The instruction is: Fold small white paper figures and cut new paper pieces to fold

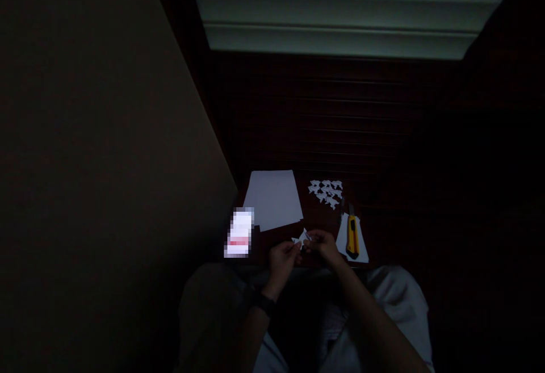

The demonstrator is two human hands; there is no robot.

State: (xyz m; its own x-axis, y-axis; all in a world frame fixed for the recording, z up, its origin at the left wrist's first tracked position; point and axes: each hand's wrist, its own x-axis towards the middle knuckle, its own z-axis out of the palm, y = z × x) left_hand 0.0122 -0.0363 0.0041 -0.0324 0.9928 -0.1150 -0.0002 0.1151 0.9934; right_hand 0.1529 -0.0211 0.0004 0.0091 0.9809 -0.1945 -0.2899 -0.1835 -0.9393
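The scene is very dark. My left hand (pixel 281 255) and my right hand (pixel 324 246) meet over the near edge of a small dark table (pixel 317 219). Both pinch one small white folded paper piece (pixel 302 238) between their fingertips. A dark watch sits on my left wrist. Beyond my hands lies a stack of white paper sheets (pixel 275 198). At the back right of the table several small white folded paper pieces (pixel 326 191) lie in a cluster.
A yellow utility knife (pixel 352 235) rests on a white paper scrap (pixel 361 242) right of my hands. A blurred bright rectangle (pixel 239 232) sits at the table's left edge. A plain wall rises on the left. My knees show below the table.
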